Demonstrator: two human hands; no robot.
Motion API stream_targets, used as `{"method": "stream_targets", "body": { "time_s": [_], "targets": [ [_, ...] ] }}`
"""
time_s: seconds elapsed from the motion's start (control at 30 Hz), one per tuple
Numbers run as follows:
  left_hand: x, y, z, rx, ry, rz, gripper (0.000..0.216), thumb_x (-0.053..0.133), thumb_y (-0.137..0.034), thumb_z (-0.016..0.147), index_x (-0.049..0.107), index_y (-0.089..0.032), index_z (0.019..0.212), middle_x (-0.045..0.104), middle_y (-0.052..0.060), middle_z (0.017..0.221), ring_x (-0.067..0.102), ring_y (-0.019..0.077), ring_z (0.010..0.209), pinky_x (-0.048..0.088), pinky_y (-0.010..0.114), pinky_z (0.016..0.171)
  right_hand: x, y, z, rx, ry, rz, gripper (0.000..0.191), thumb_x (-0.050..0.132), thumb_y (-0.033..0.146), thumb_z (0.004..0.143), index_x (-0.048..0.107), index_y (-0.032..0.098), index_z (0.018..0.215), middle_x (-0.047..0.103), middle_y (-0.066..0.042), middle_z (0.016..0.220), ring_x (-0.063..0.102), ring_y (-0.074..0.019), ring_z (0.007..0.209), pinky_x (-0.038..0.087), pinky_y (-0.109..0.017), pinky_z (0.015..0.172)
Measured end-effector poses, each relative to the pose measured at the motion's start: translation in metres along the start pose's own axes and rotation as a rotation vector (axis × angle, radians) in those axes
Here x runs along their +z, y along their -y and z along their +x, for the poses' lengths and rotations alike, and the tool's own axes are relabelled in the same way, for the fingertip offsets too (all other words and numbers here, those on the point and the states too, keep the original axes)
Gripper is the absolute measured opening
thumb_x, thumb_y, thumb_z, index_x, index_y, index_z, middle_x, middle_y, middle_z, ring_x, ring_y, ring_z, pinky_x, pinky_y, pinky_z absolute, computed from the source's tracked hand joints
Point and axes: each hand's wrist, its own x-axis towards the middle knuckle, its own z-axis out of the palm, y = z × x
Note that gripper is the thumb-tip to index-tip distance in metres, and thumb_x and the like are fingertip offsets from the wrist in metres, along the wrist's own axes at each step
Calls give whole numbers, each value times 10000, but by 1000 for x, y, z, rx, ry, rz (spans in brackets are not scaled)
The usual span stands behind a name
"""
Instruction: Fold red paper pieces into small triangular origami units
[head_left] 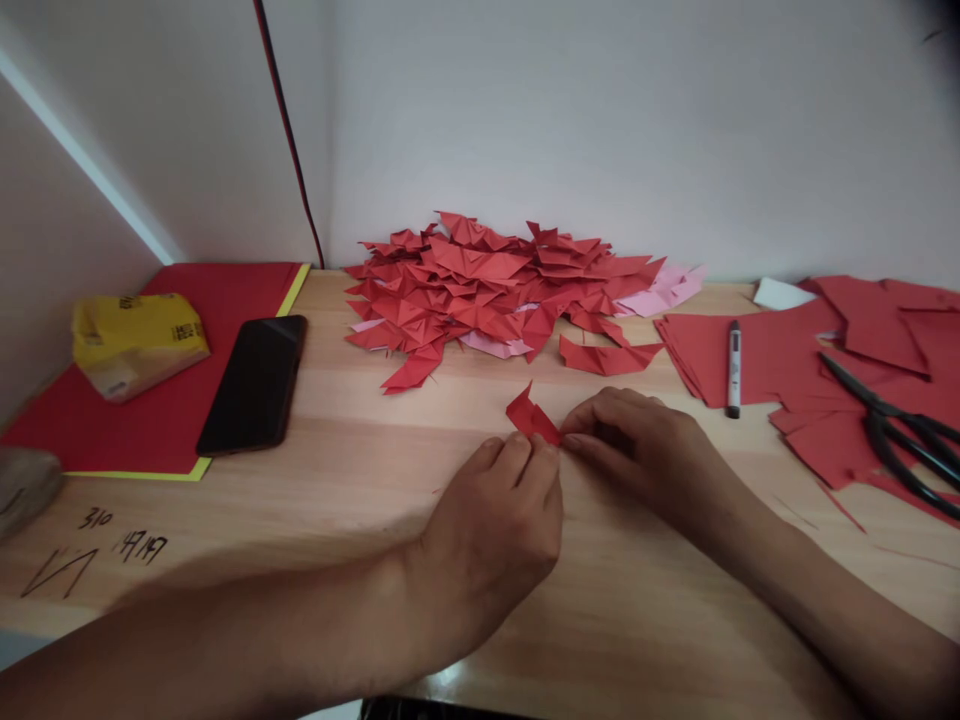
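A small folded piece of red paper [534, 414] is held just above the middle of the wooden table. My left hand [499, 520] grips its near edge, fingers curled over and partly hiding it. At its right corner, the thumb and forefinger of my right hand [637, 440] pinch the same paper. Beyond both hands lies a heap of folded red paper pieces [480, 280], with a few pink ones [664, 290] among them. One folded red piece [607, 355] rests a little apart at the heap's near right side.
On the left, a black phone [253, 385] and a yellow packet [139, 340] lie on red sheets [142, 430]. Flat red paper pieces [772, 345] are at right, bearing a marker [733, 370] and black-handled scissors [900, 425]. A wall [562, 120] stands behind the table [360, 480].
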Motion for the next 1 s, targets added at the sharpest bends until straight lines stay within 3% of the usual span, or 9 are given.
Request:
{"method": "stream_targets", "body": {
  "time_s": [0.27, 0.47, 0.63, 0.83, 1.0],
  "targets": [
    [1, 8, 3, -37, -23, -90, 229, 485, -56, 904, 623, -49, 1087, 647, 116, 987, 591, 214, 871, 536, 337, 741, 5, 0, 0, 30, -4, -24, 142, 564, 257, 889, 624, 209, 769, 668, -23, 766, 599, -188, 750, 423, -336, 729],
    [4, 31, 11, -242, -2, -397, 50, 540, -147, 911, 589, -141, 914, 617, 49, 893, 532, 181, 854, 496, 332, 762, -1, 1, 1, 5, -10, -11, 155, 545, 251, 878, 621, 216, 747, 657, -23, 727, 590, -177, 696, 414, -307, 668],
    [8, 38, 14, -325, 20, -619, 21, 648, -189, 848, 637, -184, 865, 645, 13, 884, 525, 170, 918, 464, 329, 829, -1, 2, 1, 26, -16, 22, 140, 547, 244, 867, 601, 216, 741, 648, -17, 704, 566, -171, 659, 399, -305, 655],
    [10, 33, 15, -430, 34, -666, 105, 716, -257, 817, 639, -187, 812, 659, -2, 871, 512, 189, 955, 413, 348, 832, 0, 2, 0, 13, -20, 38, 136, 557, 235, 873, 599, 208, 747, 653, -16, 717, 568, -167, 660, 399, -303, 661],
    [13, 31, 15, -383, -6, -591, 88, 682, -247, 852, 643, -182, 805, 664, -1, 851, 508, 190, 934, 380, 358, 831, 0, 1, 0, -16, -4, 55, 134, 571, 244, 880, 617, 203, 761, 663, -17, 739, 589, -172, 692, 415, -314, 689]
  ]
}}
